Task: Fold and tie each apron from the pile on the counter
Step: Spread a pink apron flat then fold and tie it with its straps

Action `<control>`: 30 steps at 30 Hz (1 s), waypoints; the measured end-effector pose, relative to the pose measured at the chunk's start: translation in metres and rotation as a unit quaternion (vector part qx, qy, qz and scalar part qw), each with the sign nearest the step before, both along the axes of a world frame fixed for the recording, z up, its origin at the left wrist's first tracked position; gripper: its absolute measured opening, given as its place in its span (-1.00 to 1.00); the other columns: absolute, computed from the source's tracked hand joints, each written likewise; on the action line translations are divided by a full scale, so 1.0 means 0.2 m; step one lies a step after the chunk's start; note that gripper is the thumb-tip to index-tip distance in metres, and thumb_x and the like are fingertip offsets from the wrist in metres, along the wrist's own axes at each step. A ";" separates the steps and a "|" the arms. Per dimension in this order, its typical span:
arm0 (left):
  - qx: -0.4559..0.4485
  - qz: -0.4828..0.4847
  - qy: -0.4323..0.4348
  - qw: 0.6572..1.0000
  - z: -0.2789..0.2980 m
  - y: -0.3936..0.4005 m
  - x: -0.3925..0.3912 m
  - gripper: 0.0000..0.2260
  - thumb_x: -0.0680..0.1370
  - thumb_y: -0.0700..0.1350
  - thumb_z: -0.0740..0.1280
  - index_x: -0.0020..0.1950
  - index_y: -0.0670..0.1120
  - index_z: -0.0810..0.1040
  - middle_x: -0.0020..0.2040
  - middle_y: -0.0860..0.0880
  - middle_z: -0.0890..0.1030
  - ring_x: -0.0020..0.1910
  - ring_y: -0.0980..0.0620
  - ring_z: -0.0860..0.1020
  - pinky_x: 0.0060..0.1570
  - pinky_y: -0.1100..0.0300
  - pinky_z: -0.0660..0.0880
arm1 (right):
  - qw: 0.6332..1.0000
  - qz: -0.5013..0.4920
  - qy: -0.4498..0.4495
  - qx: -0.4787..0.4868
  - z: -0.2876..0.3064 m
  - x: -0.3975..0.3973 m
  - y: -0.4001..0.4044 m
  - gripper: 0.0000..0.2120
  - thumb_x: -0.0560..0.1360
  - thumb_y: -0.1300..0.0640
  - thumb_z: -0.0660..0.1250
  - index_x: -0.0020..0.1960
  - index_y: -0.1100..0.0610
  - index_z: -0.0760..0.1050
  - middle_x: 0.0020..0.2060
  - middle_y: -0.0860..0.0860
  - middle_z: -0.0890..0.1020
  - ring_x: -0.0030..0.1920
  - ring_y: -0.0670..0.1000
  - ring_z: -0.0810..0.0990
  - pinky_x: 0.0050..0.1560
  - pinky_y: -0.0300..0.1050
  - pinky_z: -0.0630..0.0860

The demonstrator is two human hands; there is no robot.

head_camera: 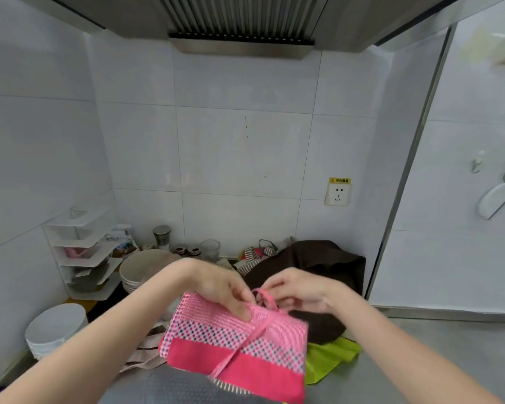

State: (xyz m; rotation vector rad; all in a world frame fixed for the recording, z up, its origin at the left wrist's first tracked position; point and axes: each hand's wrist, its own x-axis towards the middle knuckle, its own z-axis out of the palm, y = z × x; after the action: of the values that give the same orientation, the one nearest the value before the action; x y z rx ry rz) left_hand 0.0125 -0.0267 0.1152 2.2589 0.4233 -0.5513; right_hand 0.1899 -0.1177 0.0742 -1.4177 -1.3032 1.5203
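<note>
Tying step: left hand (225, 290) pins folded pink apron (239, 345), right hand (298, 290) pinches strap (264, 295); next, cinch knot.

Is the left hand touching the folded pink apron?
Touching. In the head view, left hand fingers press on the folded pink apron.
</note>
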 end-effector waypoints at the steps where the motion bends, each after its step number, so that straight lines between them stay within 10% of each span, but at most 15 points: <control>1: 0.061 -0.008 0.017 0.998 -0.02 -0.01 0.02 -0.78 0.58 -0.09 0.26 0.18 -0.10 0.55 -0.11 0.13 0.58 -0.15 0.20 0.52 -0.04 0.35 0.42 | 1.000 0.010 0.010 0.015 0.03 0.01 0.01 -0.76 0.52 0.34 0.25 -0.21 0.15 0.63 -0.42 0.02 0.59 -0.50 -0.17 0.34 -0.44 -0.36 0.27; 6: 0.246 0.063 -0.026 0.967 -0.11 0.01 0.06 -0.71 0.49 -0.01 0.37 0.13 -0.13 0.48 -0.05 0.06 0.50 -0.07 0.10 0.44 -0.20 0.32 0.35 | 0.999 0.041 0.000 0.026 0.13 0.00 0.02 -0.84 0.53 0.36 0.24 -0.13 0.23 0.56 -0.41 0.01 0.61 -0.48 -0.18 0.45 -0.37 -0.40 0.42; 10: 0.245 0.100 -0.075 0.962 -0.14 0.03 0.06 -0.63 0.47 -0.01 0.41 0.21 -0.11 0.47 0.10 -0.02 0.56 0.05 0.02 0.53 -0.01 0.21 0.43 | 0.999 0.023 0.013 0.039 0.18 0.01 0.03 -0.86 0.52 0.39 0.23 -0.14 0.26 0.54 -0.42 0.01 0.57 -0.43 -0.17 0.50 -0.35 -0.39 0.46; 20: 0.231 0.011 -0.017 0.973 -0.23 -0.01 0.08 -0.73 0.52 -0.06 0.34 0.12 -0.20 0.57 -0.08 -0.08 0.56 -0.20 0.10 0.41 -0.26 0.37 0.29 | 0.994 0.027 -0.028 0.103 0.32 -0.04 0.03 -0.76 0.48 0.42 0.29 0.07 0.15 0.48 -0.34 0.04 0.52 -0.43 -0.12 0.48 -0.38 -0.30 0.42; 25: 0.039 0.031 -0.095 0.994 -0.25 -0.06 0.06 -0.82 0.50 -0.17 0.38 0.05 -0.21 0.63 -0.21 0.16 0.63 -0.23 0.29 0.53 -0.13 0.42 0.41 | 0.950 -0.158 0.186 0.194 0.40 0.02 0.08 -0.83 0.52 0.43 0.20 0.00 0.22 0.48 -0.41 0.05 0.56 -0.39 -0.01 0.62 -0.33 -0.24 0.58; 30: -0.163 0.171 -0.247 0.940 -0.22 -0.05 -0.01 -0.77 0.50 -0.13 0.37 0.12 -0.18 0.58 0.10 -0.13 0.63 0.09 -0.06 0.59 0.13 0.14 0.48 | 0.915 -0.277 0.234 0.177 0.24 0.09 0.07 -0.78 0.59 0.35 0.09 -0.13 0.30 0.48 -0.40 0.11 0.55 -0.45 -0.05 0.62 -0.39 -0.28 0.56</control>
State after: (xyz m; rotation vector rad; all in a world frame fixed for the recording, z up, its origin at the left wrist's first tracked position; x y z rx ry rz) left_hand 0.0115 -0.0365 0.0715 1.8576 0.4157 0.1240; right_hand 0.2074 -0.1028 0.1218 -0.9874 -0.7427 1.0733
